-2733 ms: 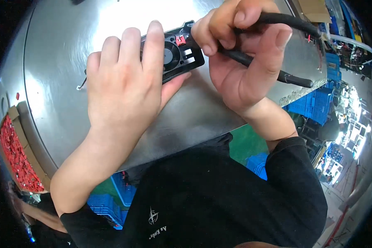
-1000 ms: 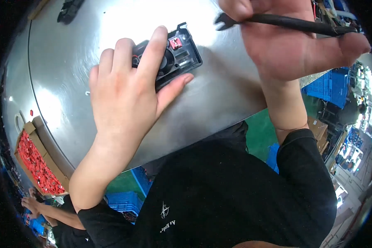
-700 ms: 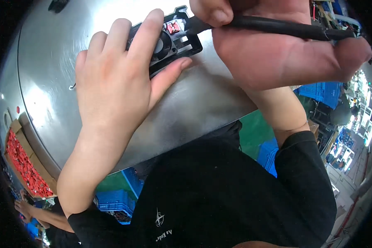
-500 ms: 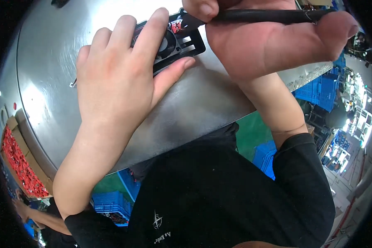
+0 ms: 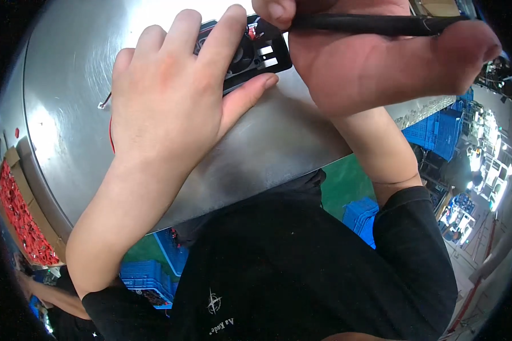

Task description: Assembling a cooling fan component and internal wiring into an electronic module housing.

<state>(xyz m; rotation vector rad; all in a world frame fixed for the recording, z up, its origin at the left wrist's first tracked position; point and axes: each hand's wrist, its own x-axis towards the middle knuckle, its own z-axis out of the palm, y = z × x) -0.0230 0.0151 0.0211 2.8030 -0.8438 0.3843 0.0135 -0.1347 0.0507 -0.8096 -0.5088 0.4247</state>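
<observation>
My left hand (image 5: 168, 108) is spread over a black plastic housing (image 5: 283, 55), its fingers across the top and its thumb along the near side. Partly covered by those fingers, a round black fan (image 5: 243, 59) sits inside the housing. Beside the fan shows a small red piece (image 5: 252, 32). In my right hand (image 5: 375, 71), palm up, lies a black rod-shaped tool (image 5: 364, 23), gripped by the fingers. Its narrow end points left at the red piece; whether they touch I cannot tell. A thin red wire (image 5: 111, 136) and a small white connector (image 5: 101, 105) stick out beside my left hand.
The shiny metal table (image 5: 256, 145) has its near edge against my body. A cardboard box (image 5: 31, 213) of red parts stands at the lower left, close to another person's arm (image 5: 57, 295). Blue crates (image 5: 145, 278) sit below the table, with more blue crates (image 5: 438, 133) at the right.
My left hand and the housing have shifted a little to the right. More of the red wire shows beside the hand. The right hand still grips the tool in nearly the same place.
</observation>
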